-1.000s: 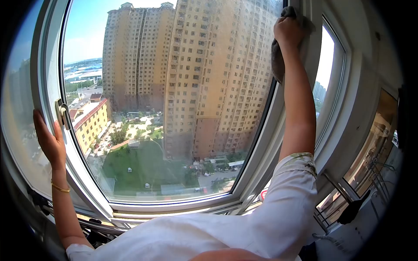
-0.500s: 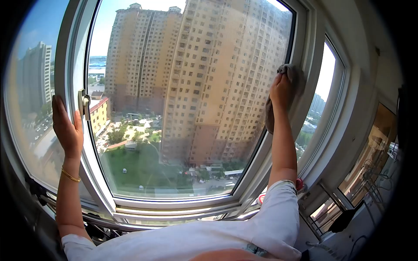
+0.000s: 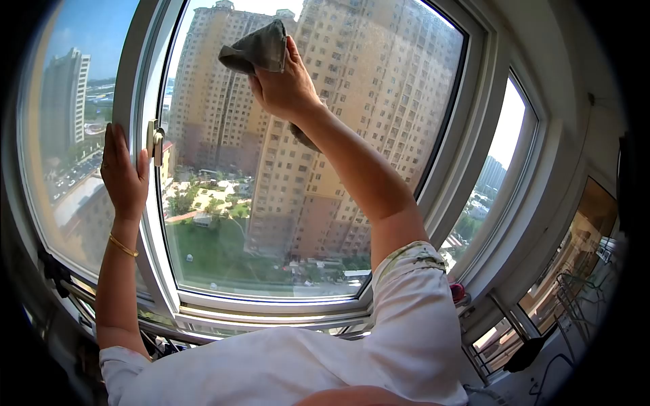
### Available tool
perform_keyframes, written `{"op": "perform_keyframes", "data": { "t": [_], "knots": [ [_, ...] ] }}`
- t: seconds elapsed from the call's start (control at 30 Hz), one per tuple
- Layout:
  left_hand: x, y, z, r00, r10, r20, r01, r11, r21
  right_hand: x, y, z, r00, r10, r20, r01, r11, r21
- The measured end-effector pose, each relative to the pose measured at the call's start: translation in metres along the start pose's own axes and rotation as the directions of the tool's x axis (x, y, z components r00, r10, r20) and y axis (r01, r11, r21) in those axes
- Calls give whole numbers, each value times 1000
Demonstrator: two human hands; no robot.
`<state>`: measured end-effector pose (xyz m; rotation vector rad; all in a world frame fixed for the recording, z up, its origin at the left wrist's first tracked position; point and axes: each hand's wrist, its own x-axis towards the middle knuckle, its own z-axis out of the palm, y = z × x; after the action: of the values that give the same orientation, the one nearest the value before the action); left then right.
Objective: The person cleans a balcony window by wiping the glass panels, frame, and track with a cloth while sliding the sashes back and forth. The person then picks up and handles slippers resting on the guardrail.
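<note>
A grey cloth (image 3: 261, 49) is bunched in my right hand (image 3: 286, 84), which holds it against the upper part of the window pane (image 3: 217, 260). Part of the cloth hangs below, mostly hidden behind my wrist. My left hand (image 3: 126, 177) lies on the white window frame (image 3: 140, 74) at the left, fingers stretched upward and thumb apart. Just right of that thumb is the window handle (image 3: 158, 143), pointing down. A gold bangle (image 3: 123, 245) circles my left wrist.
The window sill track (image 3: 271, 312) runs along the bottom, with a metal rail below. A narrower side window (image 3: 489, 186) is at the right. Wire hangers (image 3: 575, 298) and a dark object (image 3: 525, 355) are at the lower right. Tall buildings stand outside.
My right hand has carried the cloth from the pane's right edge up and left to its upper middle. My left hand stays on the frame; the view has shifted slightly.
</note>
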<state>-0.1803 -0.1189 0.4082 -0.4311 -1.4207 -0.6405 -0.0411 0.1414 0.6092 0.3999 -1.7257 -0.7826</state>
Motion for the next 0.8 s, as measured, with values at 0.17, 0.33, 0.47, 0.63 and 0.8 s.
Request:
{"op": "perform_keyframes", "data": {
  "t": [0.17,0.33,0.47,0.63,0.8],
  "knots": [
    [0,1,-2,999,-33,21,33,999,-4,-90,20,-28,991,-30,127,42,995,-93],
    [0,4,-1,998,-51,32,51,999,-13,-121,211,-58,872,343,-349,-444,854,-272],
    [1,7,-5,997,-59,48,61,997,-45,-31,276,-75,653,696,-300,-744,515,-425],
    [0,4,-4,997,-57,51,58,998,-23,113,215,-15,847,452,-280,-529,661,-532],
    [2,4,-9,996,-71,45,73,997,-38,168,75,48,980,133,-145,-169,947,-275]
  ]
}}
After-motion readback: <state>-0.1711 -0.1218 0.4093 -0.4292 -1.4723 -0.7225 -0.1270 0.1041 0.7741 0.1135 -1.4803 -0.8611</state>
